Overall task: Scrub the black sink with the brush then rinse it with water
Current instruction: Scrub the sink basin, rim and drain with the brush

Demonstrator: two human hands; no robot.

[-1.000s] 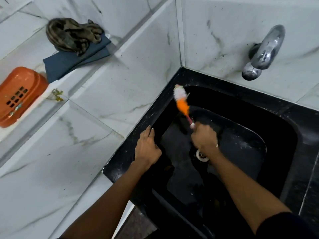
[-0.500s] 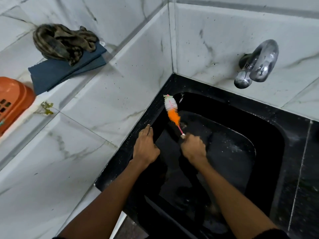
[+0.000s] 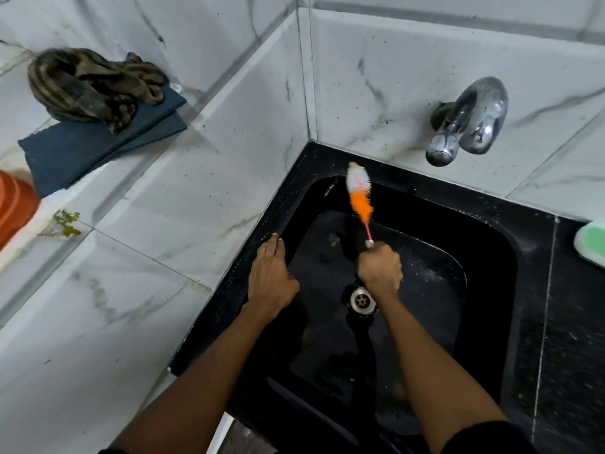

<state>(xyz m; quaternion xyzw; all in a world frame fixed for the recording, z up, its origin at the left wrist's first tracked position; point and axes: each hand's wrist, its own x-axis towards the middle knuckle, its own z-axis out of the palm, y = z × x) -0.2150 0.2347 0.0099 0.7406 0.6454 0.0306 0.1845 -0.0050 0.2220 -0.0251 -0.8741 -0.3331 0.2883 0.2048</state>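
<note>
The black sink (image 3: 484, 257) fills the lower right, with a metal drain (image 3: 362, 300) in its basin floor. My right hand (image 3: 379, 270) grips the handle of a bottle brush (image 3: 359, 194) with white and orange bristles. The bristle head points away from me and lies against the sink's far left inner corner. My left hand (image 3: 270, 276) rests on the sink's left rim, fingers straight along the edge. A chrome tap (image 3: 468, 119) sticks out of the back wall above the basin; no water is running.
White marble tiles surround the sink on the left and back. A ledge at upper left carries a striped cloth (image 3: 88, 83) on a folded blue cloth (image 3: 98, 145) and an orange basket (image 3: 13, 208). A green and white object (image 3: 591, 244) lies on the counter at right.
The brush head has moved along the far left corner of the basin, and my right hand shifted with it, uncovering the drain. My left hand stays on the rim. The view tilted slightly.
</note>
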